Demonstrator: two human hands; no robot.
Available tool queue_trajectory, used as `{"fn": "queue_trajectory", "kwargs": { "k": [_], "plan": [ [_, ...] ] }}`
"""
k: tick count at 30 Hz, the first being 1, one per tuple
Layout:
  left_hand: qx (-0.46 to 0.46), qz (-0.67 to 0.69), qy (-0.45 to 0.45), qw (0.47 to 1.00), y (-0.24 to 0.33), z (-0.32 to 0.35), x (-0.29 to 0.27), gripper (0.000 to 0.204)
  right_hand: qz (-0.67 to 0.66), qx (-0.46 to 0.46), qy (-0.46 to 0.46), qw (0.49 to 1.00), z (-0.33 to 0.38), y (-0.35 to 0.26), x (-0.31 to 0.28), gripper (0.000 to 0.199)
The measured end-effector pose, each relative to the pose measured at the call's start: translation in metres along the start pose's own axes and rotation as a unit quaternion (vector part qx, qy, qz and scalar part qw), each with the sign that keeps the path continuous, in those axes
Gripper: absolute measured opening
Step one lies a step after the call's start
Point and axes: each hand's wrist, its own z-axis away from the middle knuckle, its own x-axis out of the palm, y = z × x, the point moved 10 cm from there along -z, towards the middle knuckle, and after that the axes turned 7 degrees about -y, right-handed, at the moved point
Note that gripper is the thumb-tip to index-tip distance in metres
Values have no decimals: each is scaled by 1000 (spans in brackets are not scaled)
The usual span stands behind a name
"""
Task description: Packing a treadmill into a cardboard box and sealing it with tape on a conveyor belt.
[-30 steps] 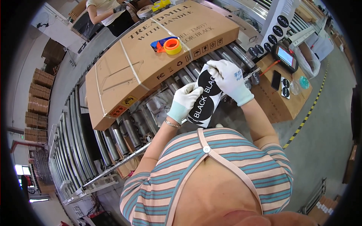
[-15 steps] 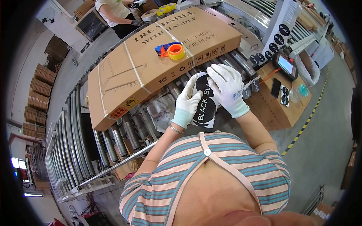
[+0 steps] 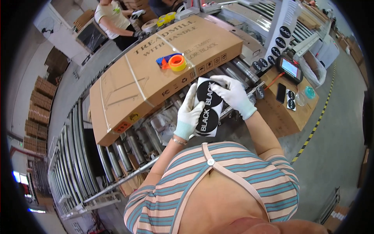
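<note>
Between my two white-gloved hands is a white sheet of round black stickers (image 3: 210, 119) with pale lettering, held up in front of my chest. My left hand (image 3: 188, 113) grips its left edge, thumb lying over the front. At the upper right edge, my right hand (image 3: 230, 93) has its fingers bent onto the face of the top sticker; whether it has lifted an edge I cannot make out. Just beyond the sheet, a large brown carton (image 3: 156, 74) bound with white straps lies on the roller conveyor (image 3: 126, 154). A tape dispenser with an orange-yellow roll (image 3: 177, 63) rests on the carton.
On a brown box (image 3: 282, 113) at the right stand a handheld screen device (image 3: 290, 69), a black phone (image 3: 281, 93), a small sticker sheet (image 3: 291, 100) and a clear bottle (image 3: 306, 95). A white post (image 3: 278, 29) carries round black stickers. A co-worker (image 3: 113, 23) stands at the far left.
My right hand has shifted slightly down and left, baring more of the sheet's top sticker. The view has tilted a little, and the co-worker shows more fully.
</note>
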Motion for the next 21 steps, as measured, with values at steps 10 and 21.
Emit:
{"fn": "queue_trajectory", "kwargs": {
  "k": [10, 21],
  "plan": [
    [-346, 268, -147, 887, -77, 40, 37, 41, 508, -195, 18, 839, 24, -19, 33, 24],
    [-326, 226, -103, 912, -82, 32, 27, 35, 553, -259, 47, 791, 40, -27, 33, 17]
  ]
}}
